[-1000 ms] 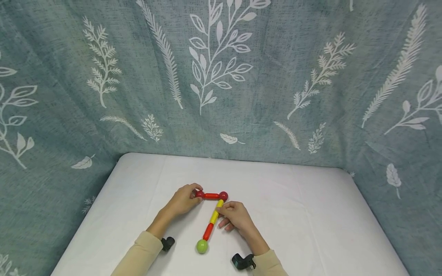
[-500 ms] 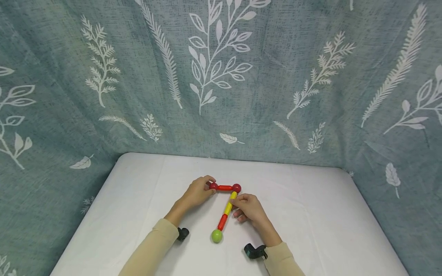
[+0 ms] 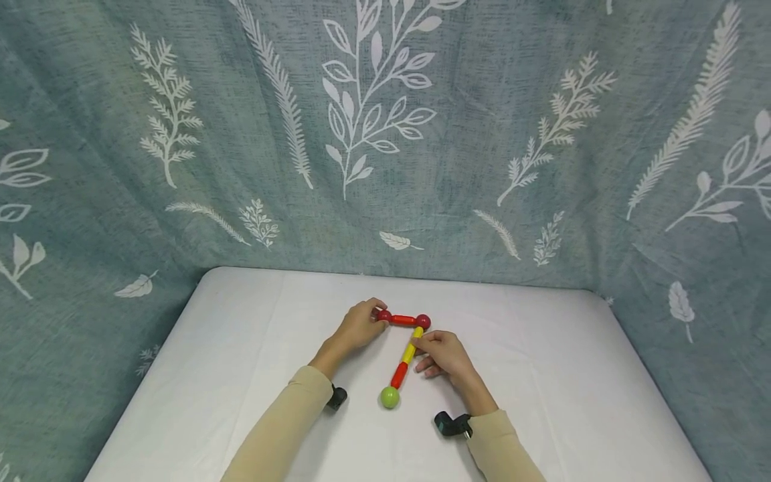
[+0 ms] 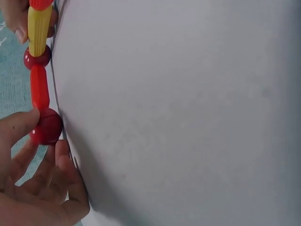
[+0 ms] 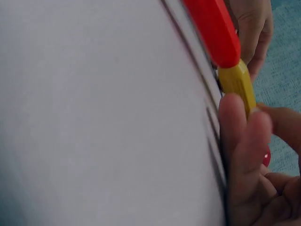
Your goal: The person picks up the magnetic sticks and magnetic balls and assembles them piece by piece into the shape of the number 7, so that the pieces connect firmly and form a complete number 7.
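In the head view a chain of balls and rods forms a bent shape over the white table. My left hand pinches the red ball at its far left end between thumb and fingers. From that ball a short red rod runs to a second red ball. There a yellow rod joins and slants back toward me; my right hand pinches it from the right. A second red rod continues from it, ending in a green ball. In the right wrist view, fingers partly hide the yellow rod.
The table has a pale cloth surface with rounded far corners. A teal curtain with white leaf prints hangs behind it and along both sides. Small black cameras sit at the left wrist and the right wrist.
Both hands have carried the whole chain to the right and farther toward the back of the table. Their grips and the chain's bent shape look the same.
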Demonstrator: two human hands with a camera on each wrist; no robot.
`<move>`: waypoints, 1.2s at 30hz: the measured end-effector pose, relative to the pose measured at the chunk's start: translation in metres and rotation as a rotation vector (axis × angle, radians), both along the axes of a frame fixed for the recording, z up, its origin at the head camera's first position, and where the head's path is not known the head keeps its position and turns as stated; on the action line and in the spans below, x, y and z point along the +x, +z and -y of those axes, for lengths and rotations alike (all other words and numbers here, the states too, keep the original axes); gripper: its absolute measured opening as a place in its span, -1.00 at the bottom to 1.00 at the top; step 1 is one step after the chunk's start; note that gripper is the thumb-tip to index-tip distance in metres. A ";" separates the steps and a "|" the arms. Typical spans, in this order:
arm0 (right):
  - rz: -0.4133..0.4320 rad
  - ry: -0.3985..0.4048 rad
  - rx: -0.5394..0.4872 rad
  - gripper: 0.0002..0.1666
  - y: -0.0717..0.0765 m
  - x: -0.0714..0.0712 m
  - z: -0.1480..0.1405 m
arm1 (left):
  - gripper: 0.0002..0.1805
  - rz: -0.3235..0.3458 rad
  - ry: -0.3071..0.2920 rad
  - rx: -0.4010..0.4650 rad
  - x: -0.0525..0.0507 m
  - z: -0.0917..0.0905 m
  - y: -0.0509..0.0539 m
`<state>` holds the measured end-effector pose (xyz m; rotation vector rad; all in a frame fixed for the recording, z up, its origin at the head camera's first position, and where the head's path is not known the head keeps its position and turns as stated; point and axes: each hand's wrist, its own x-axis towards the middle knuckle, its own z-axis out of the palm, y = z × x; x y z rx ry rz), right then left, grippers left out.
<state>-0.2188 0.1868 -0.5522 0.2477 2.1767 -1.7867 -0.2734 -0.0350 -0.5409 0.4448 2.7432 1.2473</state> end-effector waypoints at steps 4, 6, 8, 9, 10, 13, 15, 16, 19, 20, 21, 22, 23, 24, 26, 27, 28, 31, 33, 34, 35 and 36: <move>-0.003 0.004 0.005 -0.58 -0.003 0.000 -0.001 | -0.63 0.054 0.007 0.007 0.002 0.003 0.001; 0.002 0.007 0.006 -0.56 -0.004 0.000 -0.001 | -0.62 0.067 0.008 0.011 0.003 0.004 0.001; 0.002 0.004 0.008 -0.53 -0.005 0.000 -0.001 | -0.62 0.072 0.007 0.011 0.002 0.005 0.001; 0.001 0.002 0.009 -0.52 -0.006 0.001 -0.001 | -0.62 0.073 0.002 0.012 0.002 0.005 0.000; 0.000 0.000 0.010 -0.52 -0.006 0.001 -0.001 | -0.62 0.076 -0.001 0.012 0.002 0.006 -0.001; -0.007 -0.011 0.018 -0.51 -0.008 0.001 -0.003 | -0.61 0.092 -0.010 0.009 0.001 0.005 -0.002; -0.006 -0.011 0.020 -0.51 -0.009 0.002 -0.003 | -0.60 0.111 -0.008 0.000 0.000 0.005 -0.002; -0.006 -0.011 0.021 -0.51 -0.009 0.002 -0.004 | -0.60 0.121 -0.005 -0.004 0.000 0.005 -0.002; -0.013 -0.011 0.022 -0.51 -0.010 0.003 -0.004 | -0.58 0.135 0.002 -0.013 0.000 0.005 -0.002; -0.015 -0.011 0.021 -0.51 -0.010 0.003 -0.004 | -0.57 0.137 0.005 -0.013 0.001 0.005 -0.002; -0.017 -0.012 0.019 -0.51 -0.010 0.003 -0.004 | -0.57 0.135 0.005 -0.009 0.000 0.005 -0.003; -0.017 -0.012 0.018 -0.51 -0.010 0.003 -0.005 | -0.57 0.134 0.003 -0.007 0.000 0.005 -0.002; -0.018 -0.013 0.016 -0.52 -0.010 0.003 -0.005 | -0.56 0.130 0.001 -0.007 -0.001 0.005 -0.003; -0.018 -0.015 0.012 -0.53 -0.010 0.002 -0.005 | -0.56 0.130 -0.002 -0.004 -0.001 0.005 -0.003; -0.020 -0.016 0.008 -0.55 -0.011 0.001 -0.005 | -0.53 0.125 -0.005 0.000 -0.003 0.006 -0.004; -0.024 -0.016 0.006 -0.56 -0.011 0.000 -0.005 | -0.52 0.123 -0.003 0.001 -0.004 0.006 -0.004; -0.028 -0.015 0.004 -0.56 -0.011 0.000 -0.005 | -0.50 0.120 0.001 0.005 -0.004 0.006 -0.004; -0.029 -0.009 -0.012 -0.57 -0.012 -0.001 -0.007 | -0.44 0.098 0.014 0.008 -0.003 0.007 -0.007; -0.022 0.000 -0.026 -0.58 -0.012 -0.001 -0.008 | -0.42 0.086 0.033 0.000 0.000 0.010 -0.008; -0.017 0.001 -0.032 -0.59 -0.012 0.000 -0.009 | -0.41 0.079 0.041 -0.004 0.002 0.011 -0.008; -0.015 0.001 -0.037 -0.60 -0.011 0.001 -0.011 | -0.40 0.069 0.047 -0.012 0.005 0.013 -0.008; -0.017 0.001 -0.039 -0.61 -0.009 0.003 -0.013 | -0.40 0.064 0.053 -0.016 0.007 0.014 -0.007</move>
